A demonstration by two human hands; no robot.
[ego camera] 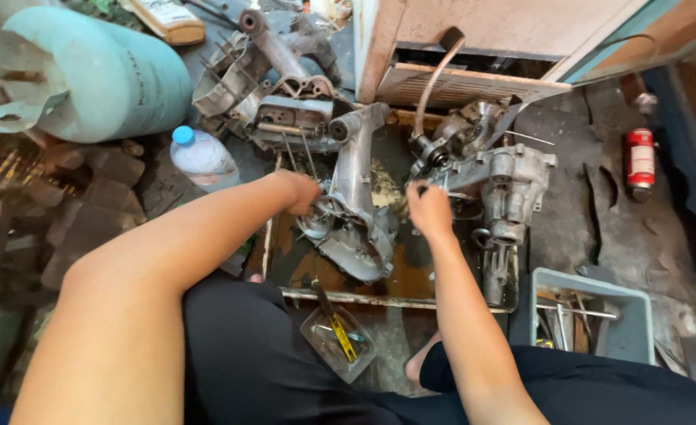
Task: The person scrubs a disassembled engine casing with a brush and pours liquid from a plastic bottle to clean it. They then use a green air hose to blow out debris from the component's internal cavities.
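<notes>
Engine casings (pixel 356 205) and a gearbox housing (pixel 497 181) crowd the tray (pixel 379 297) (only a narrow gap between them stays passable).

Soft, even daylight, brightest at top; faint shadows, wide-angle bending at edges, slight blur on near arms.

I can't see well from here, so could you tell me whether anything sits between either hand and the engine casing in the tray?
Nothing visible does: the left hand and right hand already rest against the engine casing.
</notes>
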